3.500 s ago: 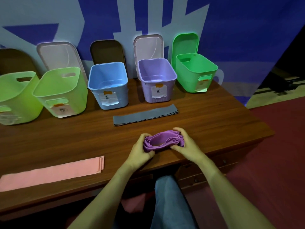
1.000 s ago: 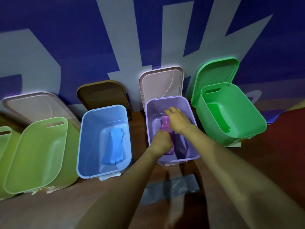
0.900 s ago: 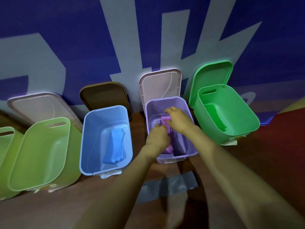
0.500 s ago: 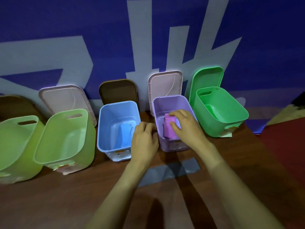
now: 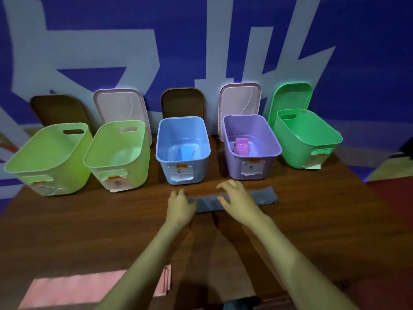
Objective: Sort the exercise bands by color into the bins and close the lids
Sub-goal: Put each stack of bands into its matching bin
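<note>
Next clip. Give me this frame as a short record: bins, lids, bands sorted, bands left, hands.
bins: five in a row: two light green bins, blue bin, purple bin, green bin
lids: all five lids open, leaning behind the bins
sorted: blue band in blue bin; purple band in purple bin
unsorted: grey band flat on table; pink band at near left
hands: left hand at grey band's left end, grip unclear; right hand over it, fingers spread
</note>
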The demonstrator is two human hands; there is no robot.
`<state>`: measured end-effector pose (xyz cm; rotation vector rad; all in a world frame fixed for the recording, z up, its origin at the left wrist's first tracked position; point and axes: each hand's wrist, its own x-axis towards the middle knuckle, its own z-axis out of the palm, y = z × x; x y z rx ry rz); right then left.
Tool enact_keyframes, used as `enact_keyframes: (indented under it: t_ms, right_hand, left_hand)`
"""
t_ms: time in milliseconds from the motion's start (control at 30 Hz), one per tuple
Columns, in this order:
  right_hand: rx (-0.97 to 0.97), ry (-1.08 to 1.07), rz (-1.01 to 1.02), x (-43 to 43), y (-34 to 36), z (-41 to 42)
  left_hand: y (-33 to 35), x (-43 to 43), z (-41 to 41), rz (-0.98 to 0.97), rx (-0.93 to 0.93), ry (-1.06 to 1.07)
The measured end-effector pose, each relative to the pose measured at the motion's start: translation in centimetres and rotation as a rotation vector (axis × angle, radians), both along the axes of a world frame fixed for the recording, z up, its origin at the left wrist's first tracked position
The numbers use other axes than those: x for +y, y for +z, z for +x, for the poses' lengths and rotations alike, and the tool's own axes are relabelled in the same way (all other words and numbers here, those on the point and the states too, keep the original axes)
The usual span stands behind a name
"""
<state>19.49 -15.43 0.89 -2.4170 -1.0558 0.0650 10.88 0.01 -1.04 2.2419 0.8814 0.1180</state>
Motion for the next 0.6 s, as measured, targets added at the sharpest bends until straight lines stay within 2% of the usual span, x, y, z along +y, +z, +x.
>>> enact_keyframes:
  t_ms: [67, 167, 267, 500, 600]
  right_hand:
    - [0.073, -0.004, -0.076, 0.6, -1.9, -0.9]
    - [0.148, -0.029, -0.158, 1.1, -4.3, -1.7]
    - [0.134, -0.067, -0.189, 0.8, -6.1, -2.0]
    - [0.060, -0.117, -0.142, 1.2, -6.8, -1.9]
    - [0.037, -0.138, -0.163, 1.3, -6.9, -2.1]
  left_hand:
    - [-1.4, 0.2, -0.1, -0.118, 0.078, 0.066]
    - [-2.6, 0.1, 0.3, -0.283, 0.058, 0.189]
    - [-2.8, 0.1, 1.0, -0.388, 0.048, 0.298]
    - [-3.4, 0.2, 2.0, -0.295, 0.186, 0.294]
    - [-3.5, -0.6, 2.0, -0.249, 0.135, 0.266]
